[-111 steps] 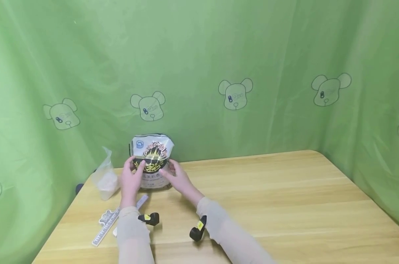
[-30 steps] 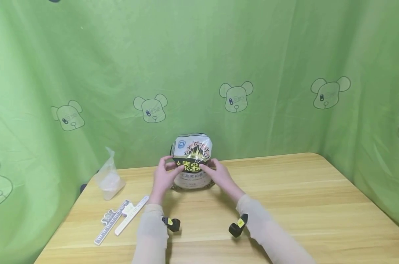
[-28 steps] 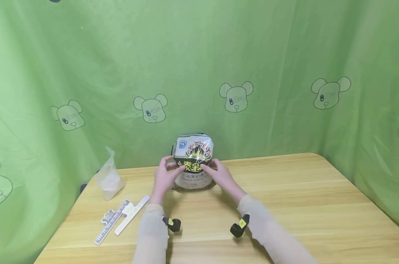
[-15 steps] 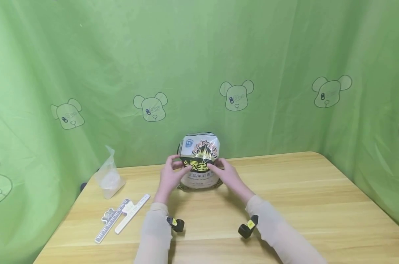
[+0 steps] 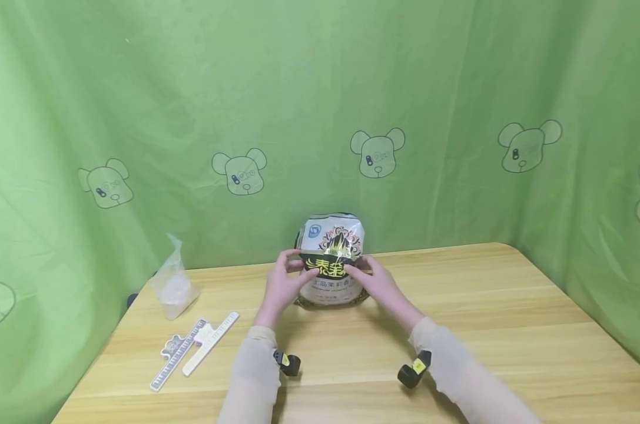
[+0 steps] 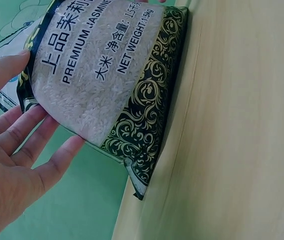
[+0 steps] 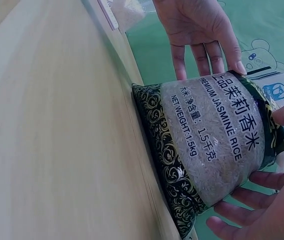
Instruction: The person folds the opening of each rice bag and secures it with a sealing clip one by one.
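A bag of jasmine rice (image 5: 331, 288), with a clear front and a black-and-gold band along its bottom, stands upright at the table's back edge. My left hand (image 5: 284, 285) holds its left side, thumb on the front and fingers along the side. On the opposite side my right hand (image 5: 381, 287) grips the bag the same way. The left wrist view shows the rice bag (image 6: 102, 90) with its lower edge close along the wood. In the right wrist view both hands flank the printed bag (image 7: 206, 135), the right fingertips (image 7: 224, 227) reaching under its side.
A small clear plastic bag (image 5: 175, 288) with white contents sits at the table's back left. Two long clips, one with dark keyboard-like markings (image 5: 179, 353) and one pale (image 5: 211, 344), lie in front of it. A green curtain (image 5: 431, 194) hangs behind the wooden table (image 5: 484, 330).
Both hands have moved the rice bag rightward along the back edge, from beside the clear bag to the table's middle. The pale clip, earlier mostly hidden by the left arm, now shows fully.
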Available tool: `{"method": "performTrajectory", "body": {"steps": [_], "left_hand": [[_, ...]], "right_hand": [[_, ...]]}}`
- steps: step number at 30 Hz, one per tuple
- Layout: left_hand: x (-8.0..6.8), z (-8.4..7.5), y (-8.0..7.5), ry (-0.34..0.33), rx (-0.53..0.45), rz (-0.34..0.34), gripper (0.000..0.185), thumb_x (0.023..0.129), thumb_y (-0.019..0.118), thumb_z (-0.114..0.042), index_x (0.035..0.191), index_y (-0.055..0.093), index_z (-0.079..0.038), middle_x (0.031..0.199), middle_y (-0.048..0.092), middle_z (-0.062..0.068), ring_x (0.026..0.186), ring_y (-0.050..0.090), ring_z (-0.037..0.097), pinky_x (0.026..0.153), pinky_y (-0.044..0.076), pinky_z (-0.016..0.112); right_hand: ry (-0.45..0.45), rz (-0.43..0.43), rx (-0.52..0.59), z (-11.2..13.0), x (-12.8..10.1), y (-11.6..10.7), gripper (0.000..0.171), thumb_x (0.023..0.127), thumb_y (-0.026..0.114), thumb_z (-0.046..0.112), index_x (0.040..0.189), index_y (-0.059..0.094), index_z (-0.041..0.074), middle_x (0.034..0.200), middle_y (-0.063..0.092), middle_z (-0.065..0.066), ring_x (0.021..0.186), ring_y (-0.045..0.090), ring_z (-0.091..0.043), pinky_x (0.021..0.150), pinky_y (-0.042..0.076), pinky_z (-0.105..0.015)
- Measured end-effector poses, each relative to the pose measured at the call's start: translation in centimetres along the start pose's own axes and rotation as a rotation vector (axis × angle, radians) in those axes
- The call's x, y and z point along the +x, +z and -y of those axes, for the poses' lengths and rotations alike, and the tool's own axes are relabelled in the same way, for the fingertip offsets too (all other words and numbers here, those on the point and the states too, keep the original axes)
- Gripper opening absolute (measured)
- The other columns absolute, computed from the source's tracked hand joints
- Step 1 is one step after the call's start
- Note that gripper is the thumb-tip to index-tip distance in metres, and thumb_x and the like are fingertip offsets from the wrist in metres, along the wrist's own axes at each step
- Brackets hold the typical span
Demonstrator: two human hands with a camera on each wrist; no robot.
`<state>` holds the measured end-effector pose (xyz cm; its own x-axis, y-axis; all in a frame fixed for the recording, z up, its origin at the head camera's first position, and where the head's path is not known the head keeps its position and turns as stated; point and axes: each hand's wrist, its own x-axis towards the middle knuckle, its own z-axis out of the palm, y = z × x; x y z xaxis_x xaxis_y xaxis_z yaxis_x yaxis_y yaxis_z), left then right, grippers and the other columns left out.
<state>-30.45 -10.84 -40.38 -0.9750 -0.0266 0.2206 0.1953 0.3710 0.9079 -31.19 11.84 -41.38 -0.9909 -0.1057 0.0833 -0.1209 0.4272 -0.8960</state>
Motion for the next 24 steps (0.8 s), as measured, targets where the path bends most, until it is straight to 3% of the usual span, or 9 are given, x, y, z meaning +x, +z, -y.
{"method": "performTrajectory", "body": {"steps": [24], "left_hand": [[-0.7,-1.0,2.3,0.048,0.004,0.087,0.067,0.076,0.081,-0.041,0.132,0.05,-0.02,0.119,0.067,0.008,0.115,0.061,0.026,0.103,0.044,0.056]], "right_hand": [[0.024,0.039,0.008,-1.0,-1.7,-3.3,0.075,0.091,0.057,0.058,0.141,0.041,0.004,0.147,0.044,-0.023,0.135,0.042,-0.042,0.108,0.039,-0.058]]}}
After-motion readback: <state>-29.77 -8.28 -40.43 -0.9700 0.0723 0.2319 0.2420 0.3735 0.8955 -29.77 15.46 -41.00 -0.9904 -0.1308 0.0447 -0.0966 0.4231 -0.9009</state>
